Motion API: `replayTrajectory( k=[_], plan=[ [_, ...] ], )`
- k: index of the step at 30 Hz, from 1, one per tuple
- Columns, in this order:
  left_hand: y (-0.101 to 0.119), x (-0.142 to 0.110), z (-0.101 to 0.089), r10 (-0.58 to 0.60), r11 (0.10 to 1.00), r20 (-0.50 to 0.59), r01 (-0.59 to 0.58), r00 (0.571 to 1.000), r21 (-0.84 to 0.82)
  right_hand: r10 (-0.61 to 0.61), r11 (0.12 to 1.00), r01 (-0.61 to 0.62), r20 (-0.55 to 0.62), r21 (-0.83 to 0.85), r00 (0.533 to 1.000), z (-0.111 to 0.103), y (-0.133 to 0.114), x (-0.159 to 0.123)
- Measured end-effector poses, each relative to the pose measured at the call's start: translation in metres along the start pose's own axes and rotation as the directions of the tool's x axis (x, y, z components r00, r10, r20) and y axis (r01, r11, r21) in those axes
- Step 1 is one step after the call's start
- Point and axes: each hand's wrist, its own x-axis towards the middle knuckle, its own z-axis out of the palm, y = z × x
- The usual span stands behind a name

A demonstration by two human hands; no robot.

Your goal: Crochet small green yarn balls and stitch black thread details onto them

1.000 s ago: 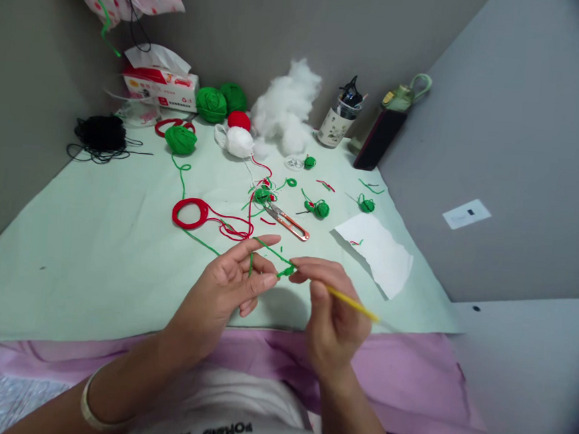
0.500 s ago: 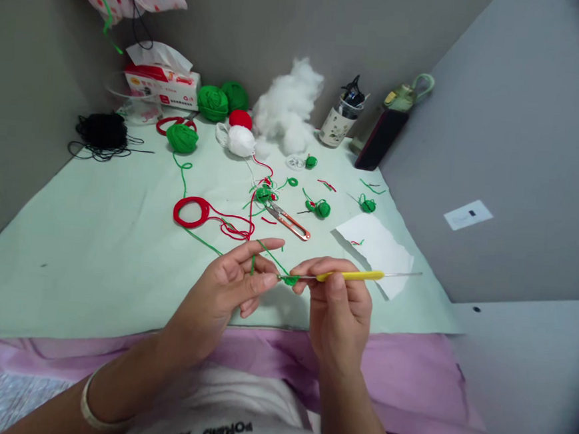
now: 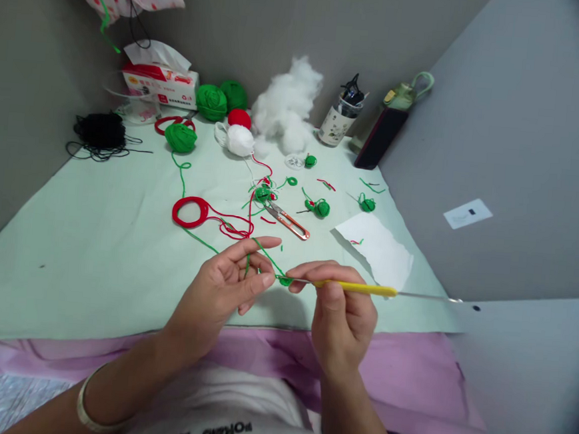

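My right hand (image 3: 343, 311) grips a crochet hook (image 3: 368, 289) by its yellow handle, the shaft pointing left. A small piece of green crochet (image 3: 285, 281) sits at the hook's left end, between the hands. My left hand (image 3: 221, 285) pinches the end of that work with thumb and fingers. Green yarn (image 3: 269, 254) passes over its raised index finger and slants down to the hook. From the left hand the strand trails back over the table toward a green yarn ball (image 3: 180, 138).
A coil of red yarn (image 3: 190, 212) and orange thread snips (image 3: 289, 221) lie beyond my hands. Torn white paper (image 3: 377, 251) is at the right. Farther back stand white stuffing (image 3: 288, 106), a tissue box (image 3: 162, 84), a pen cup (image 3: 338, 120) and a dark phone (image 3: 380, 138).
The crochet hook has swung to a flatter angle, and its far end reaches farther right. My right hand has turned and shifted slightly. My left hand keeps its pinch.
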Motion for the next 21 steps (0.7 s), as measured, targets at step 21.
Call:
replayTrajectory(
  k=[21],
  plan=[
    [-0.002, -0.001, 0.007, -0.144, 0.962, 0.048, 0.151, 0.988, -0.227, -0.370, 0.592, 0.495, 0.331, -0.636, 0.868, -0.003, 0.009, -0.016]
  ],
)
